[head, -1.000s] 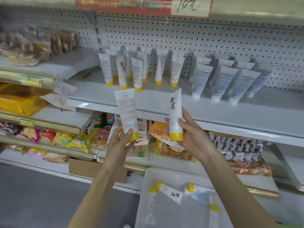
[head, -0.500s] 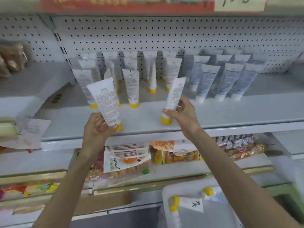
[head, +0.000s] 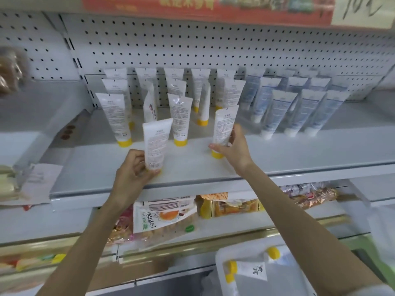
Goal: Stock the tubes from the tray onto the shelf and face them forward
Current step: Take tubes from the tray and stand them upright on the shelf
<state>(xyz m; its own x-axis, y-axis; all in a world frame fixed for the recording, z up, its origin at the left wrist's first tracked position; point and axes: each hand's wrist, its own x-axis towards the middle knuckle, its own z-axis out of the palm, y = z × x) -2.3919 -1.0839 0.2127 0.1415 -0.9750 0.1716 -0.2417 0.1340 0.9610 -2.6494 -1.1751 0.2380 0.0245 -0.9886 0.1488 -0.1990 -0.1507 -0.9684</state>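
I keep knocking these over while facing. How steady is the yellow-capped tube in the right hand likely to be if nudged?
Probably tippy: the tube in the right hand is tall on a narrow yellow cap. Its flat crimped top suggests a soft body that likely gives when squeezed. Close neighbouring tubes might topple with it.

White shelf [head: 299, 150] w/ upright yellow-cap tubes [head: 179, 118] L, blue-white tubes [head: 303, 112] R, caps down

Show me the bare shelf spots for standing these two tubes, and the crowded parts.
Bare shelf front: the strip between the left hand and right hand, and the wide stretch right of it, ahead of the blue tubes. Crowded: the yellow-capped rows back to the pegboard.
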